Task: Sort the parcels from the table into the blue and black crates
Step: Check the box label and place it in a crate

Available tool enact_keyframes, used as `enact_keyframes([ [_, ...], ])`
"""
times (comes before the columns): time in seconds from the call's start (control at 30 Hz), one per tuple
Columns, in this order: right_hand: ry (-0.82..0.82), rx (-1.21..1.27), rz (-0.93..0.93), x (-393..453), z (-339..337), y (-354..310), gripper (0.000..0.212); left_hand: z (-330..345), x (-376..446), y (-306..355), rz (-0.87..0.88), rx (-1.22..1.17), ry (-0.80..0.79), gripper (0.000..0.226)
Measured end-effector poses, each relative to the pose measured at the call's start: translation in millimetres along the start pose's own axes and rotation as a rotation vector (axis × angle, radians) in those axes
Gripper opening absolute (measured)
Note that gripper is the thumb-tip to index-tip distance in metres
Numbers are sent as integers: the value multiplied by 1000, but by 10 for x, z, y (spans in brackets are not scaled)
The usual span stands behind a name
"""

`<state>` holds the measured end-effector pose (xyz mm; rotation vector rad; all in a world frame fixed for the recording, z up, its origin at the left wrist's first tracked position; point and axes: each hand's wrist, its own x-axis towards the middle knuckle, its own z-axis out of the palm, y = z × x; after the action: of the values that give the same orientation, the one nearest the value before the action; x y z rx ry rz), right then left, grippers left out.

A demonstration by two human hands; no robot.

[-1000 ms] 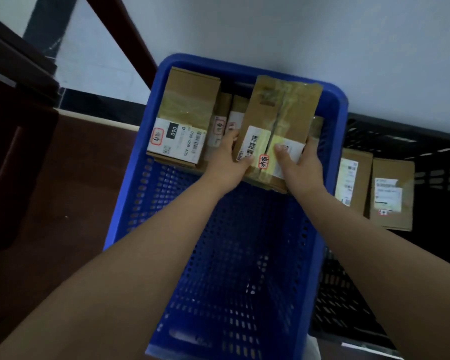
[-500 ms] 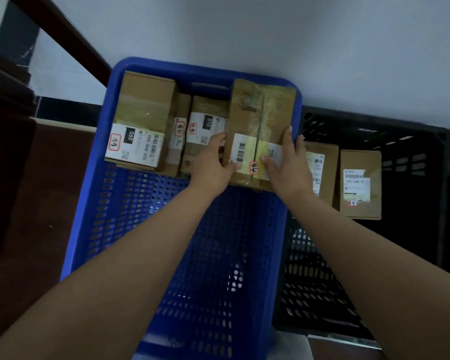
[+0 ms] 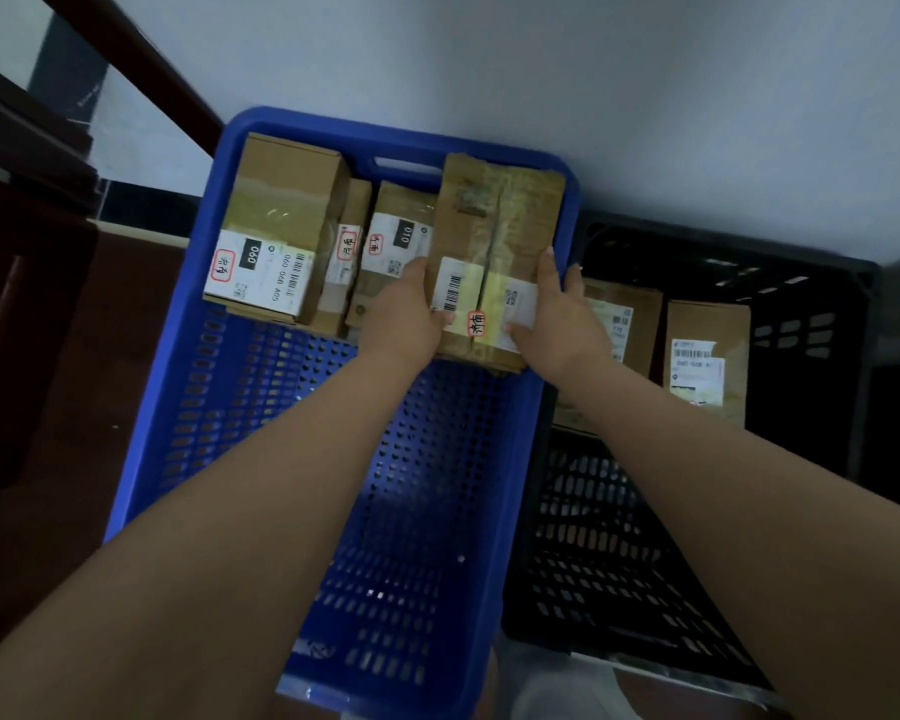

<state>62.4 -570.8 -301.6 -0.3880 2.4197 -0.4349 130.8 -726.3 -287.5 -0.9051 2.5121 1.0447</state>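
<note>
Grip: a taped cardboard parcel [image 3: 494, 262] is held from both sides; the left hand [image 3: 404, 317] is curled against its left edge, and the right hand [image 3: 557, 317] is wrapped round its right edge with the thumb on the white label.
Held parcel: it is kept at the far right corner of the blue crate [image 3: 178, 407], tilted, its top edge near the far rim; whether it is already resting on the crate floor cannot be told.
Blue crate contents: a large labelled box [image 3: 276, 231] is stood at the far left corner; a thin parcel [image 3: 346, 257] and a smaller parcel [image 3: 398, 241] are packed between it and the held one.
Black crate [image 3: 801, 324]: two parcels are seen inside, one [image 3: 627, 324] just beside the blue crate's wall, another [image 3: 705, 356] further right.
Progress: six parcels are judged sorted or nearly so; the near parts of both crates are left unfilled.
Remaining: the table is not shown, so the number left cannot be told.
Step in hand: the parcel is judged to be in the course of being seated into the row.
</note>
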Motion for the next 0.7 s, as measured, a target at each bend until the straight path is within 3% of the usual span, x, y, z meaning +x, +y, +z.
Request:
enact_keyframes([
  [0.17, 70, -111, -17, -308, -81, 101, 85, -62, -225, 104, 45, 257, 18, 69],
  [0.6, 274, -146, -3, -1911, -226, -78, 62, -606, -1558, 87, 374, 452, 47, 53],
  [0.7, 351, -165, -15, -2364, -309, -182, 60, -751, -1976, 131, 498, 496, 98, 37],
])
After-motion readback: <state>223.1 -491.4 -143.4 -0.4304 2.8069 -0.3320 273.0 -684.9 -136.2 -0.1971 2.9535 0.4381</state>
